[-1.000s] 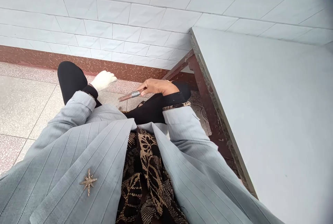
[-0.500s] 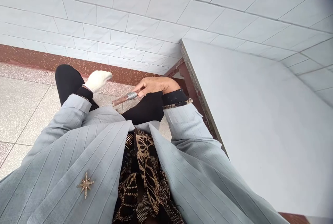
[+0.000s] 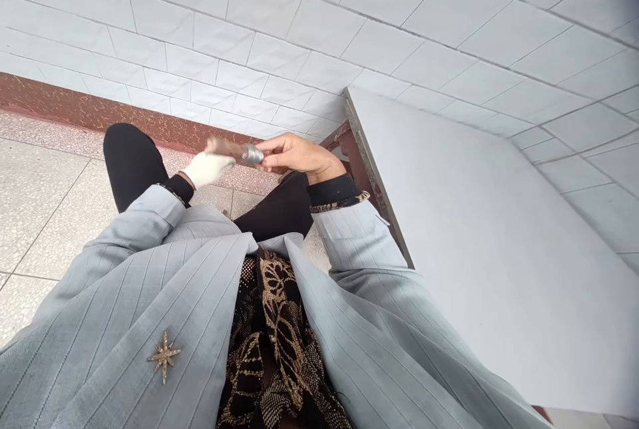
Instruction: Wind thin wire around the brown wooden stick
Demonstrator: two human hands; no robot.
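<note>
My right hand (image 3: 299,153) is closed on a brown wooden handle (image 3: 225,147) with silver wire (image 3: 251,153) wound round it close to my fingertips. The handle points left, and its far end is smeared by motion. My left hand (image 3: 207,169), in a white glove, is just beneath that far end, its fingers drawn together. Whatever it may hold is hidden, and I cannot tell whether it touches the handle.
A white-topped table (image 3: 489,243) with a reddish-brown frame stands close on my right. Ahead is a white tiled wall (image 3: 210,36) with a brown skirting (image 3: 64,103). Black-clad knees (image 3: 132,156) are below my hands, above a speckled tile floor (image 3: 44,203).
The handle's left end has swung up, from pointing down-left to nearly level. My left hand has moved right and slightly down, under it. My right hand has risen slightly.
</note>
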